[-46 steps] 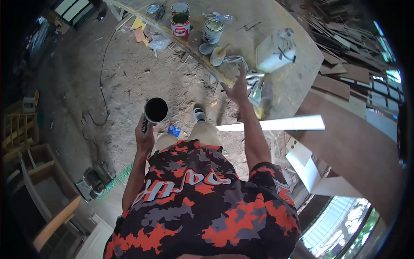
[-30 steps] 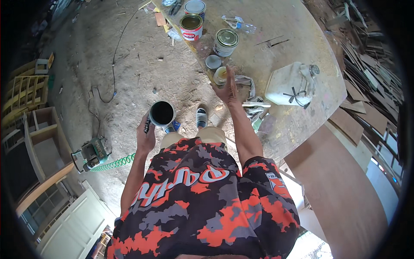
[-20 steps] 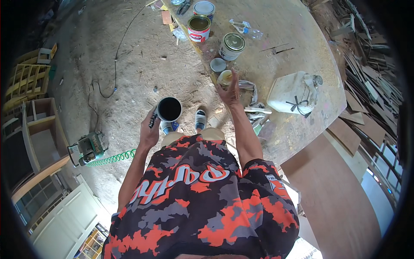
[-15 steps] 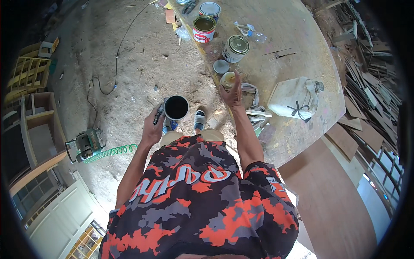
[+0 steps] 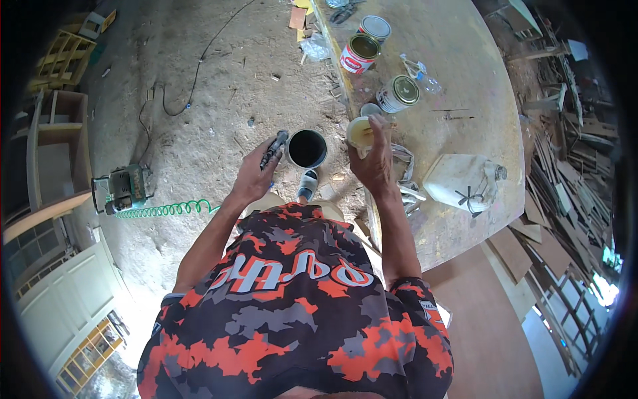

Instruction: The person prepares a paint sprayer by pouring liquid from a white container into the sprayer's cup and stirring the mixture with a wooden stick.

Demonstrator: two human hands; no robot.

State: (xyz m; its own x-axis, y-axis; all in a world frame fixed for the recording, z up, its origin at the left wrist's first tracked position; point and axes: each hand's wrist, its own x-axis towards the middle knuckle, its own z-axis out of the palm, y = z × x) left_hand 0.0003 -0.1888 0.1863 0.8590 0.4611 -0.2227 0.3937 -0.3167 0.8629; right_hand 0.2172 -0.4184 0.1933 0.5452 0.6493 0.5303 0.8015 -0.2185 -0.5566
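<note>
Ahead of my body, my left hand [image 5: 258,167] is closed around what looks like a spray gun [image 5: 274,149], a dark, metallic tool. Its round open cup [image 5: 308,148] is dark inside and faces up. My right hand [image 5: 373,154], at the near left edge of the workbench [image 5: 458,139], grips a small pale plastic cup [image 5: 361,133] with a yellowish inside. The fingers wrap the cup's right side and hide part of it. Just beyond that cup, a grey round lid [image 5: 371,110] shows in part next to a closed paint can [image 5: 399,93].
Farther along the bench stand an open red-and-white can [image 5: 360,54] and another lidded can [image 5: 375,28]. To the right sits a white jug [image 5: 462,181]. A green air compressor [image 5: 125,189] with a coiled hose [image 5: 166,209] rests on the floor at left. Wood scraps [image 5: 565,179] lie at far right.
My right hand has closed on the pale cup and lifted it toward me, off the lid's side. The spray gun and its cup have shifted right, nearer the bench. The view has turned slightly left.
</note>
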